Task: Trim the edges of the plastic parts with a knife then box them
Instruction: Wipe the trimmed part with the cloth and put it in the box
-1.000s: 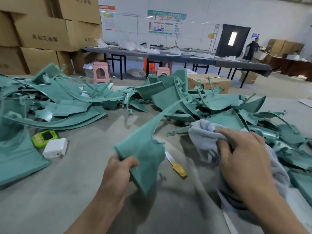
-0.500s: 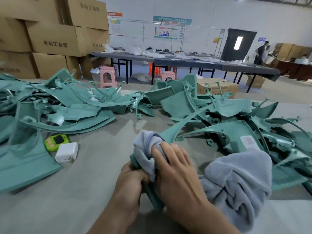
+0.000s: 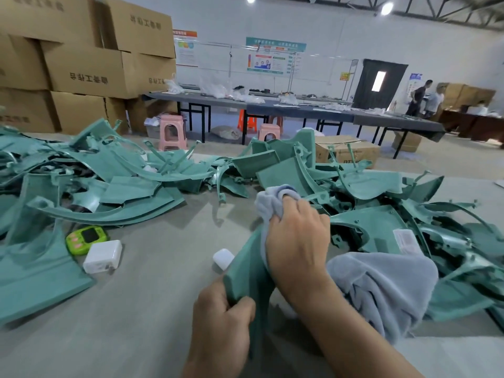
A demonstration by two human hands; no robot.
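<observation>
Nearest, the left grip (image 3: pixel 221 323) clasped the lower end of a green plastic part (image 3: pixel 246 268), seemingly raised off the counter (image 3: pixel 150 309). The right grip (image 3: pixel 297 241) pressed a bunched grey cloth (image 3: pixel 381 290) against the part's upper stretch. Beyond sprawled a heap of green parts (image 3: pixel 122 173).

left hand (image 3: pixel 222 320) low, fingers curled in a grip; right hand (image 3: pixel 297 241) above it, knuckles up, fingers clenched.

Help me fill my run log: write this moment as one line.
step: wiping part | left hand: grips green plastic part | right hand: holds grey cloth against part | knife: not in view
</observation>
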